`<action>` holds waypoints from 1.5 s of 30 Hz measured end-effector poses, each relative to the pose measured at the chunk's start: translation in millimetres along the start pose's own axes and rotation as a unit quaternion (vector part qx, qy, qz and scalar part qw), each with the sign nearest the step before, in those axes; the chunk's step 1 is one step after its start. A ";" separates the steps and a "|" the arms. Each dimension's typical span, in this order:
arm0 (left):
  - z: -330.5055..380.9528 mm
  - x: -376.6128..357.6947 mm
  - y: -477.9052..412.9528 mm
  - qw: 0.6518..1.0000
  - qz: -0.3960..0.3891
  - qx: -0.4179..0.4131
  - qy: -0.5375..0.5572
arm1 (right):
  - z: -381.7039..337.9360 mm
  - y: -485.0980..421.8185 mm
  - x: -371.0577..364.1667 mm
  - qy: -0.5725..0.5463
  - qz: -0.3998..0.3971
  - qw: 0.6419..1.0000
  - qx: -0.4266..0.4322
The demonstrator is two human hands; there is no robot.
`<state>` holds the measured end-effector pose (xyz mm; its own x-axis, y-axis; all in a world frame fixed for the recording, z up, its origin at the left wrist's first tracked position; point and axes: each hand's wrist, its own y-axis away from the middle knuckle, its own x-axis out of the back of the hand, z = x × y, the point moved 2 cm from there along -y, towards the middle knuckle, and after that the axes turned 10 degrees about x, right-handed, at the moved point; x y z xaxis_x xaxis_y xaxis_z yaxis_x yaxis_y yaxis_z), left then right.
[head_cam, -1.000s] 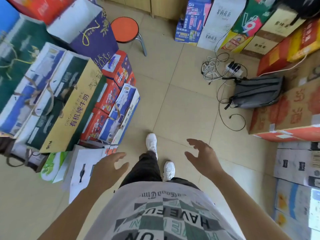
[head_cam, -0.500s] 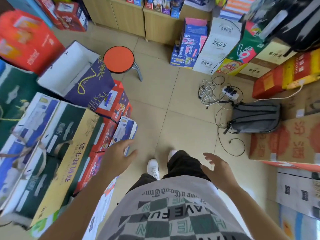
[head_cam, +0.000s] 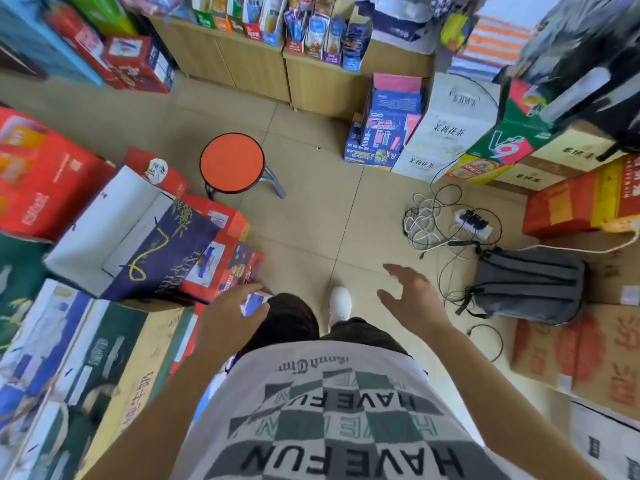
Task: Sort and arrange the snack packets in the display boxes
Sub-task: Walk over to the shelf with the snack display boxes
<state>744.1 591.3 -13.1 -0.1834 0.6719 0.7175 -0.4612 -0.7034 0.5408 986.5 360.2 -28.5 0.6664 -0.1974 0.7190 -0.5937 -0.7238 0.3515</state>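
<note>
Hovering above the floor, left hand and right hand, loose-fingered and empty, display boxes beyond.

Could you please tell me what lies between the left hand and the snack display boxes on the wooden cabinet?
In the head view, the orange stool stands between the left hand and the display boxes; the rest is bare tiled floor.

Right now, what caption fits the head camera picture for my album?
Empty-handed among stacked cartons: left hand and right hand open, orange stool ahead, snack display boxes standing on the wooden counter.
</note>
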 end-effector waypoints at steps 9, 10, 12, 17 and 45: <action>33.3 42.1 -126.2 0.999 0.014 0.046 -0.004 | -49.6 -172.7 48.5 0.031 0.003 0.999 0.044; 38.0 49.7 -147.4 0.999 0.003 0.051 -0.002 | -54.3 -190.8 51.2 0.024 -0.002 0.999 0.035; 46.5 65.4 -188.7 0.999 -0.013 0.051 0.014 | -63.1 -221.6 55.4 0.008 -0.021 1.000 0.014; 89.4 111.2 -285.8 0.999 -0.030 0.016 0.039 | -75.2 -285.5 70.9 -0.011 -0.056 0.998 -0.040; 239.8 291.7 -655.6 0.992 -0.030 0.118 -0.017 | -183.2 -818.8 217.5 -0.068 -0.070 0.994 0.039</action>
<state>1201.2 1192.9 -53.1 -0.1303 0.7081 0.6939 -0.2542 -0.7004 0.6670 1534.9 1031.0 -50.1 0.7978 -0.1755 0.5768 -0.4579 -0.7987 0.3904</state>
